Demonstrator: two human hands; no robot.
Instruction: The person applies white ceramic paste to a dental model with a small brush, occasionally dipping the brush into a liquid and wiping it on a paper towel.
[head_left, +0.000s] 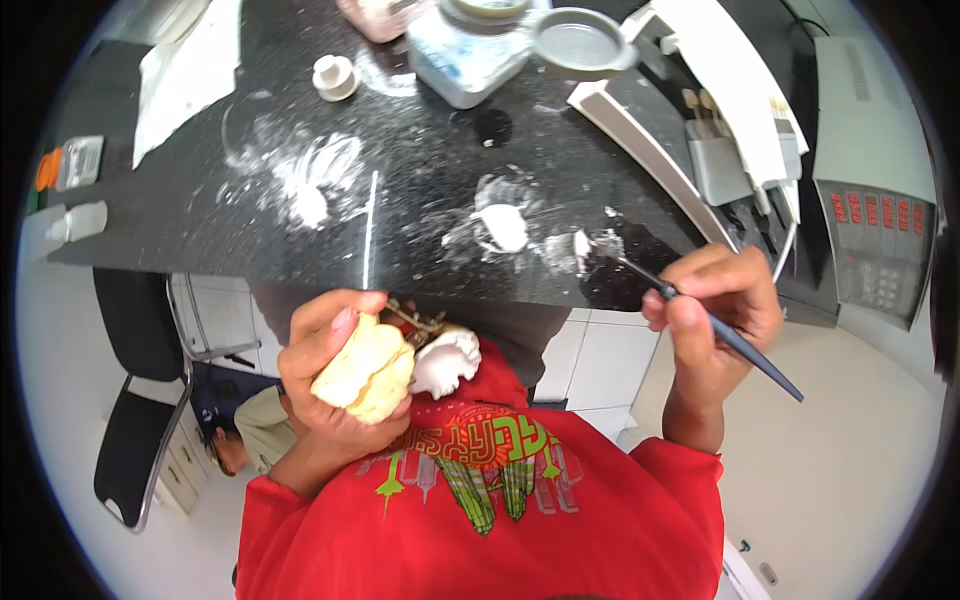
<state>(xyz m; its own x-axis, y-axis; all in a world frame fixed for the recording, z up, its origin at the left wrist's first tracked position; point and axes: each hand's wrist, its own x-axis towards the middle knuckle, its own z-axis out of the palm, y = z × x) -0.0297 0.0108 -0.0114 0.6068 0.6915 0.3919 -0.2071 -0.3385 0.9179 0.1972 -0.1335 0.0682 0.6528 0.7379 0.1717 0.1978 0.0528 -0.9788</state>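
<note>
Lighting: bright, white, apparently from above. On my dark worktop (200, 222), a thin pale streak (370, 230) near the middle reads as glare. The paper (190, 80), far left, is washed nearly blank. My right fingers (692, 332) appear well lit, with shading toward the palm. Distortion noted: the pale control unit (868, 115) at right bows outward; corners fall to black. Its red digits (878, 212) are soft.

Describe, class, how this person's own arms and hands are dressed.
The left hand and right hand are ungloved, with no visible rings, watch or bracelet. The left sleeve and right sleeve are plain red, leaving the forearms uncovered.
</note>
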